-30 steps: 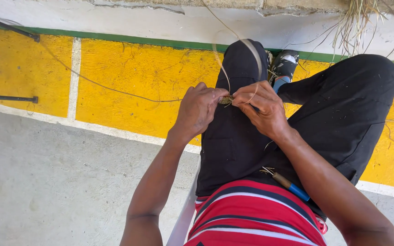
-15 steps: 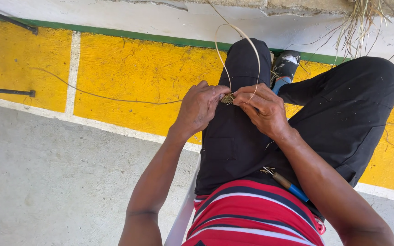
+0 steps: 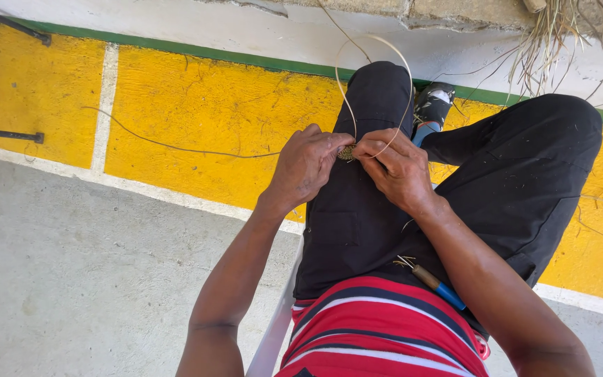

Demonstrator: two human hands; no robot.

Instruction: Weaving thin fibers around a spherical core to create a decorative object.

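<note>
My left hand (image 3: 306, 165) and my right hand (image 3: 397, 168) meet above my left thigh, both pinching a small woven coil (image 3: 347, 152) of straw-coloured fibre. A thin pale fibre strand (image 3: 375, 42) loops up from the coil in an arc over my knee and comes back to my right fingers. I sit in black trousers and a red striped shirt. A small tool with a blue handle (image 3: 438, 286) lies on my lap beside my right forearm.
A long thin fibre (image 3: 176, 146) trails left across the yellow painted floor (image 3: 204, 105). A bundle of dry grass (image 3: 546, 42) lies at the top right by a concrete edge. A dark metal rod (image 3: 5, 134) lies at the far left. Grey concrete (image 3: 71, 279) is near me.
The loop of fibre above my knee has grown taller and rounder. Both hands stay together on the coil with only small finger movements.
</note>
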